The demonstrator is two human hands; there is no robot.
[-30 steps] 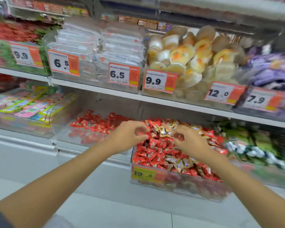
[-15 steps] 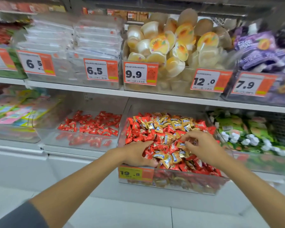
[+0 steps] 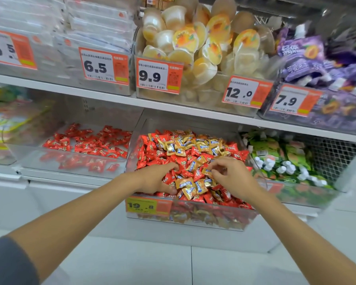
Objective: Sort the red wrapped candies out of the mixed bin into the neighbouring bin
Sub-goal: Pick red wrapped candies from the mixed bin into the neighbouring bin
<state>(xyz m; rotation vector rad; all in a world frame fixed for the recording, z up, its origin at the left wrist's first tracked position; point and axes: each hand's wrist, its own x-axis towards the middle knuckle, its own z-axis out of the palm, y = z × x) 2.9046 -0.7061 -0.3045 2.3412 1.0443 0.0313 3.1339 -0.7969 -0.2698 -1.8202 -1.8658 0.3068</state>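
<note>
Digging deeper, left grip [image 3: 152, 180] clutching red candies [image 3: 169, 178], right grip [image 3: 230, 174] pinching gold candy [image 3: 206, 172]

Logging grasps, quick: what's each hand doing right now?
Left hand: curled round red candies.
Right hand: pinching a gold candy.

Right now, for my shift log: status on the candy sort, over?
Left hand cupped round red candies in mixed bin. Right hand pinching a gold candy. Neighbouring bin holds reds only. Gold wrappers cover the pile's top.
</note>
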